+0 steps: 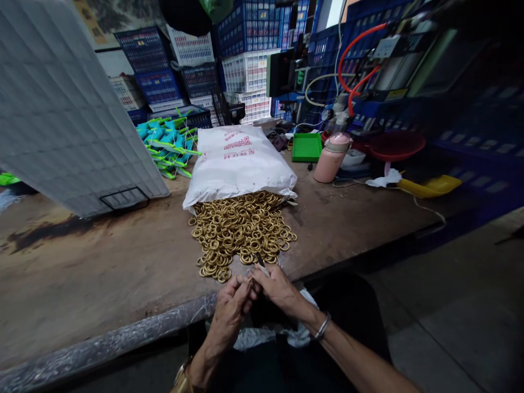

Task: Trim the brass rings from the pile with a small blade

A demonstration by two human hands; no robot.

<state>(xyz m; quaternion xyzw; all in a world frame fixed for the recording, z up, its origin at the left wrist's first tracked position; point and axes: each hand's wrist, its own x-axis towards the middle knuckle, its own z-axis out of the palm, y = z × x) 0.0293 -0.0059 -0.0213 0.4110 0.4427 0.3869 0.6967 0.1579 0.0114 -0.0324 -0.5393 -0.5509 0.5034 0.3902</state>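
Note:
At the table's front edge, my left hand (232, 307) is closed, pinching a brass-coloured ring (250, 280) that is mostly hidden by the fingers. My right hand (282, 292) meets it from the right, closed round a small knife-like tool (261, 264) with a dark end and a paler, flat part. The fingertips of both hands come together at the ring. Just beyond them lies a heap of brass-coloured rings (241, 229), spilling from the mouth of a white woven sack (241, 161) with red print.
A tall, pale ribbed panel (77, 109) stands at left. Behind it lie green and blue plastic pieces (170, 142). A green tray (307, 147), pink bottle (332, 158) and yellow scoop (429, 186) sit at right. Stacked crates (249, 71) line the back.

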